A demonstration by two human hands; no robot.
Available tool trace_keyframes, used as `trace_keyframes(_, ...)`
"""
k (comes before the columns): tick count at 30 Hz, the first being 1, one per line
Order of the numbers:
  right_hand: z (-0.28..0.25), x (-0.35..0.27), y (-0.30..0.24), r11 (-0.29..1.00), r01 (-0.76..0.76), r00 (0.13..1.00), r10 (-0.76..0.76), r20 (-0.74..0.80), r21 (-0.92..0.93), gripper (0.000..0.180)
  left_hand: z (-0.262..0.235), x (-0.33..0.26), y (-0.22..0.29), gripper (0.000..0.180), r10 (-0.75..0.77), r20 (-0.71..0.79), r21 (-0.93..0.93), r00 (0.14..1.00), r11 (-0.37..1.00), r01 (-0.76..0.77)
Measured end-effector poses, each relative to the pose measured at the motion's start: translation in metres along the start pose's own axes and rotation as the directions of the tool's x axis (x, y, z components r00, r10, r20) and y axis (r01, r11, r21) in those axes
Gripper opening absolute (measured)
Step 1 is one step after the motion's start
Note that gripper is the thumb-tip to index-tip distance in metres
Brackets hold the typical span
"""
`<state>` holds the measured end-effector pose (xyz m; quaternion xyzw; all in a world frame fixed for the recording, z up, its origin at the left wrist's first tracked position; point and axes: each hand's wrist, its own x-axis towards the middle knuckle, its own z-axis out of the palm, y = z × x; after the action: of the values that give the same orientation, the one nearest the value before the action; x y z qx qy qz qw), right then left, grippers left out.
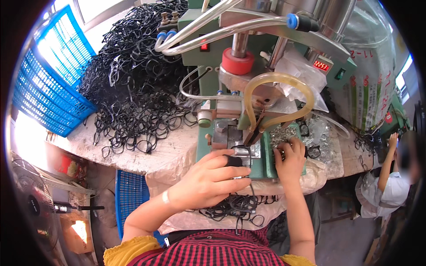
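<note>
My left hand (pixel 212 181) is closed on a black glasses frame (pixel 250 165) at the metal fixture (pixel 227 136) of a green press. Part of the frame is hidden behind my fingers. My right hand (pixel 291 160) is over a green tray (pixel 268 166) of small shiny metal pieces (pixel 284 134). Its fingers are curled in, and what lies between them is too small to name. Above the fixture, a loop of yellowish tube (pixel 307 91) hangs from the press. More black glasses frames (pixel 228 206) lie in front of me at the table's near edge.
A large heap of black glasses frames (pixel 133 71) covers the table's left side. Blue plastic baskets (pixel 49 84) stand at the far left. The press has a red collar (pixel 237 61) and clear hoses. A clear plastic sack (pixel 368 84) stands right; another person (pixel 390 188) sits beyond.
</note>
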<state>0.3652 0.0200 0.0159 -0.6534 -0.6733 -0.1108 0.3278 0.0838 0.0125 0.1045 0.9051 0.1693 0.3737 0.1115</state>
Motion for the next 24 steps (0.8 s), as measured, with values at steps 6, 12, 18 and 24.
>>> trace_keyframes(6,0.004,-0.008,0.013,0.995,-0.085,0.994,0.088,-0.061,0.045,0.017,-0.097,0.046,0.054,0.030,0.000,-0.257,-0.552,0.966,0.821,-0.147)
trace_keyframes(12,0.003,-0.007,0.007,1.000,-0.029,0.997,0.029,-0.069,0.002,0.017,-0.113,0.060,0.063,0.017,0.194,-0.259,-0.303,0.946,0.914,-0.270)
trace_keyframes(18,0.006,-0.010,0.010,0.994,-0.084,0.982,0.095,-0.163,0.070,0.014,-0.099,0.073,0.062,0.004,0.441,-0.230,-0.066,0.867,0.882,-0.466)
trace_keyframes(24,0.007,-0.009,0.005,0.986,-0.063,0.975,0.094,-0.200,0.152,0.012,-0.077,0.092,0.076,0.011,0.685,-0.275,0.171,0.675,0.725,-0.667)
